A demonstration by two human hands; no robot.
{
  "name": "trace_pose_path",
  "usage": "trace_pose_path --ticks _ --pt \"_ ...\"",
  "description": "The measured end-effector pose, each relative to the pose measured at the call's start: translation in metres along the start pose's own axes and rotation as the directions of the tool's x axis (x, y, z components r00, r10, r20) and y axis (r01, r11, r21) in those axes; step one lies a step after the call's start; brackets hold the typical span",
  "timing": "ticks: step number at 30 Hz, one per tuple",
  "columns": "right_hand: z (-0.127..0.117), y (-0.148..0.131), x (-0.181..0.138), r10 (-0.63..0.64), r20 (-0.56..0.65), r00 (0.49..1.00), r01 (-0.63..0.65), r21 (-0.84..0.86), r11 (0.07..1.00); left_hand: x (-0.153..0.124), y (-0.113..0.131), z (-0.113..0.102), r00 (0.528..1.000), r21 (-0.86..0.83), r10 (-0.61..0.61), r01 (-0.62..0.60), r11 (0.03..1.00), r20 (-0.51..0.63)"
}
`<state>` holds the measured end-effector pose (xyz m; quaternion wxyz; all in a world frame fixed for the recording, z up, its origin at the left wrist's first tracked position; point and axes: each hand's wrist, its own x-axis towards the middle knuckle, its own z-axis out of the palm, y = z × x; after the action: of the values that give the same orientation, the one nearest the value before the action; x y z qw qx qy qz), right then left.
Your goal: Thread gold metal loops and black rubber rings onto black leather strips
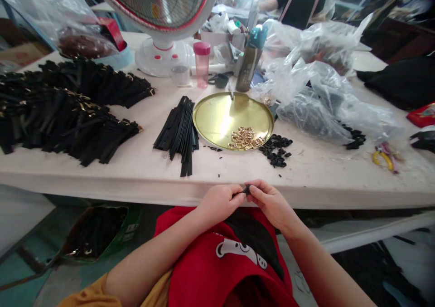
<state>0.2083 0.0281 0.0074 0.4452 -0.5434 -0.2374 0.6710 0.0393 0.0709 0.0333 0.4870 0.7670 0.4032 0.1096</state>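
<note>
Hands: left hand (220, 201) and right hand (272, 201) pinch a small black piece (247, 189), bottom centre.
Handling: likely light, fiddly; fingertip grip.

Bare forearms — yellow sleeve on left arm, red apron.

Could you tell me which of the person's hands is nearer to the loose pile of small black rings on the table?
The right hand, below the black rings; the left hand lies farther left.

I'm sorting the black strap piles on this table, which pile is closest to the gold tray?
The small loose bundle of plain black strips, lying right against the gold tray's left rim. The big stacks at far left carry gold hardware.
</note>
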Motion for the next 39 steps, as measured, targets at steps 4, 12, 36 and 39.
trace_pose_path --ticks 4,12,36,39 --pt "-0.004 0.004 -0.002 0.083 0.048 0.995 -0.086 0.052 0.995 0.000 -0.005 0.002 0.999 0.063 0.020 -0.023 0.998 0.044" --pt "0.001 0.012 0.000 0.027 -0.012 1.000 -0.028 -0.048 0.998 0.005 -0.010 0.006 0.998 -0.007 -0.058 0.058 0.998 0.022" --pt "0.024 0.022 -0.020 0.130 0.095 0.987 -0.144 0.148 0.978 -0.021 -0.007 0.000 0.979 -0.054 -0.190 0.186 0.981 -0.073" --pt "0.024 0.028 -0.025 0.165 0.175 0.971 -0.198 0.193 0.961 -0.026 -0.004 0.003 0.978 0.020 -0.186 0.188 0.982 -0.094"
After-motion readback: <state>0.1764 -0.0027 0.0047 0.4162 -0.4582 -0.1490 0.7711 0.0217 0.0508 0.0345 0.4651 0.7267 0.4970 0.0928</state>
